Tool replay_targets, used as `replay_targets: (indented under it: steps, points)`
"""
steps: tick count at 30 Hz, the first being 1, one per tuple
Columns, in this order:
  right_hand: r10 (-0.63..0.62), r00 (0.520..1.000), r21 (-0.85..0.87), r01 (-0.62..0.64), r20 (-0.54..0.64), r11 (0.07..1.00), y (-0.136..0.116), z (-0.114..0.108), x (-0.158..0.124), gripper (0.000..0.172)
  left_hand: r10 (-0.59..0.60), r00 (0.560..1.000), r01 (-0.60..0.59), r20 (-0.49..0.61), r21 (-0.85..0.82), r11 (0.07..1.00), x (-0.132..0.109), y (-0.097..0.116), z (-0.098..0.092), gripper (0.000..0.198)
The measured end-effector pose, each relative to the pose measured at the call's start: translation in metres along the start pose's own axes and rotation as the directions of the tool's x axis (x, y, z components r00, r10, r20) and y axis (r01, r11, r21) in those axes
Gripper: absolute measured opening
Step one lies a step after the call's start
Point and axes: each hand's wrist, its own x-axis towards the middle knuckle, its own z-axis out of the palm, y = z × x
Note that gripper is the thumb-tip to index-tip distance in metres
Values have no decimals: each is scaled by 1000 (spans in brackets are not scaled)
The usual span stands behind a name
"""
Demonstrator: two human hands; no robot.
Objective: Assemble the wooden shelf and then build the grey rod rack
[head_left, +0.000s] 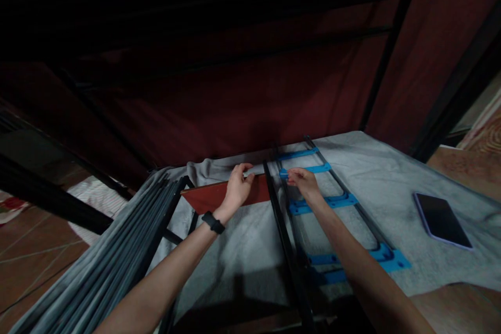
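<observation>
A reddish-brown board [213,195] lies across the space between two black metal bars. My left hand [238,188], a black band on its wrist, is over the board's far edge, fingers loosely curled and thumb apart from them. On the other side of the long black bar [282,219], my right hand [303,181] pinches its fingertips together beside a blue bracket [321,168]. A small, thin, light-coloured bit shows at those fingertips, too small to name. The blue brackets join dark rails in a ladder-like frame [344,201].
A grey cloth [235,255] covers the work surface. Several grey tubes [133,250] lie bundled at left. A phone [442,219] rests on the cloth at right. Dark red panels [250,109] with black posts stand behind; tiled floor [35,255] shows at left.
</observation>
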Motion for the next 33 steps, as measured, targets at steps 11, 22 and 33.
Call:
replay_targets:
  steps: [11, 22, 33]
  points:
    - [-36, 998, -176, 45, 55, 983, 43, 17, 30, 12, 40, 926, -215, 376, 437, 873, 17, -41, 35, 34]
    - [16, 999, -87, -12, 44, 996, 46, 31, 25, 11, 47, 938, -189, 343, 393, 900, 19, -43, 39, 33]
    - [-39, 994, -78, 47, 103, 996, 49, 35, 30, 12, 79, 934, -212, 349, 361, 908, 20, -47, 38, 30]
